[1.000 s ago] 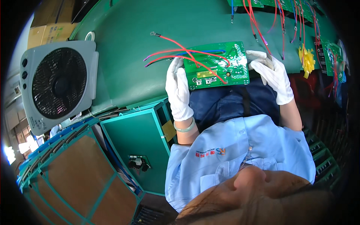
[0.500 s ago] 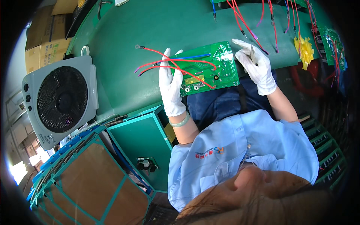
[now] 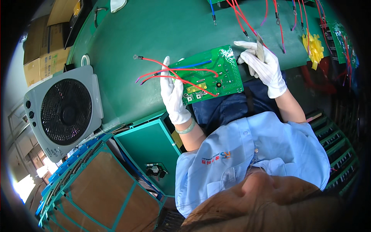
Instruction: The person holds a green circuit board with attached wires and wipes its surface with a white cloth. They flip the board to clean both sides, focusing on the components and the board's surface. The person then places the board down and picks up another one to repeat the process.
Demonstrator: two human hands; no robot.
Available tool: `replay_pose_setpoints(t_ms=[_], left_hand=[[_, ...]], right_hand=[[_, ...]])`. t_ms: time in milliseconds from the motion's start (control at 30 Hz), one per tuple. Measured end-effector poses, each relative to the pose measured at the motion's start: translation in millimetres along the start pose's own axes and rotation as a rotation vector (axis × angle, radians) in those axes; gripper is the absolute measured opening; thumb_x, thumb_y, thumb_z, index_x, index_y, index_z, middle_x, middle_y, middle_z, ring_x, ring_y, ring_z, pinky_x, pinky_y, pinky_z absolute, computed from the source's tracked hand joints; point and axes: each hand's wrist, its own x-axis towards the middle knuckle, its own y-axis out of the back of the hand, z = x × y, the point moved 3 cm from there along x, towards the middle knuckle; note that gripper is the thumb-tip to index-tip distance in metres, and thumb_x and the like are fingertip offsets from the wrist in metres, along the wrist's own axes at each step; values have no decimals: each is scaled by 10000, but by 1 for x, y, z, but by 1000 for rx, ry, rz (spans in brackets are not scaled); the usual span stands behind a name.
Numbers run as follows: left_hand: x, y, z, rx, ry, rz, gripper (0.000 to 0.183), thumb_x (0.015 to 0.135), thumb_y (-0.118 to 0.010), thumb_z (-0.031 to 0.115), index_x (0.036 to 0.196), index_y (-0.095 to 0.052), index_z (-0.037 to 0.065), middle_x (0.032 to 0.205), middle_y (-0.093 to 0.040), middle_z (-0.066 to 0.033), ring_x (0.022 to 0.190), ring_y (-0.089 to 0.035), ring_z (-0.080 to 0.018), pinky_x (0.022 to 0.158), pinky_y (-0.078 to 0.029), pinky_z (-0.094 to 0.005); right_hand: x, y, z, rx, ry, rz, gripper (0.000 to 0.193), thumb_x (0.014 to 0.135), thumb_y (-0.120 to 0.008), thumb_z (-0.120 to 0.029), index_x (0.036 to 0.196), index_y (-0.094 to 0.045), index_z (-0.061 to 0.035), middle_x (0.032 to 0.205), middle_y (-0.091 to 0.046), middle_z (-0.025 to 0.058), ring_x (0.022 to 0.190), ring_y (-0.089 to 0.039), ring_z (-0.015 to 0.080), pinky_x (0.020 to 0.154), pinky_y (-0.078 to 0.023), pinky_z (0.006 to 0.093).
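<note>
In my white-gloved left hand (image 3: 174,92) I grip the left end of a green circuit board (image 3: 228,71), tilted above the bench's front edge. Red wires (image 3: 160,63) and a blue wire (image 3: 197,64) are attached to the board and run leftward across my fingers, some past them; one red wire ends in a ring terminal. My right hand (image 3: 264,69), also gloved, is just off the board's right edge. It is closed around a thin flat grey metal tool (image 3: 260,48) that sticks up beyond the fingers; its exact kind is unclear.
A grey box fan (image 3: 65,108) stands at left, near cardboard boxes (image 3: 46,62). More wired boards (image 3: 340,42) and hanging red leads (image 3: 281,34) line the far right, beside a bundle of yellow strips (image 3: 313,50). A green-framed cabinet (image 3: 143,143) with a small board lies lower left.
My right hand has turned, and the metal tool now points up and away from me rather than lying among the fingers. The board and left hand have shifted slightly left.
</note>
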Motion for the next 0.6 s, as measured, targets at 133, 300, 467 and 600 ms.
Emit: replay_pose_setpoints(t_ms=[133, 300, 467, 600], left_hand=[[0, 2, 0, -90, -10, -70, 632, 935, -551, 3, 1491, -261, -77, 1285, -551, -192, 1249, -518, -268, 1077, -371, -372], [1, 5, -5, -86, -6, -44, 625, 934, -539, -24, 1490, -261, -78, 1272, -561, -201, 1239, -528, -261, 1061, -381, -355], [0, 9, -8, -48, -75, -59, 657, 934, -558, -4, 1497, -226, -71, 1290, -551, -249, 1183, -566, -261, 1024, -423, -357], [-2, 11, -9, -2, -130, -93, 701, 933, -574, 17, 1510, -181, -45, 1317, -518, -278, 1179, -575, -294, 1029, -438, -409]], right_hand=[[-1, 0, -1, -37, 1, -9, 317, 973, -585, -131, 1273, -620, -34, 830, -657, 0, 548, -452, 8, 499, -375, 173], [0, 1, 1, -61, 23, -11, 307, 971, -586, -120, 1263, -629, -37, 822, -656, -4, 549, -452, 11, 500, -379, 176], [0, 0, 0, -85, 24, -27, 303, 971, -586, -114, 1264, -634, -51, 813, -655, -5, 552, -452, 13, 498, -378, 180], [-1, -1, 0, -148, 62, -30, 314, 963, -605, -111, 1270, -631, -53, 811, -651, -4, 566, -460, 17, 521, -389, 182]])
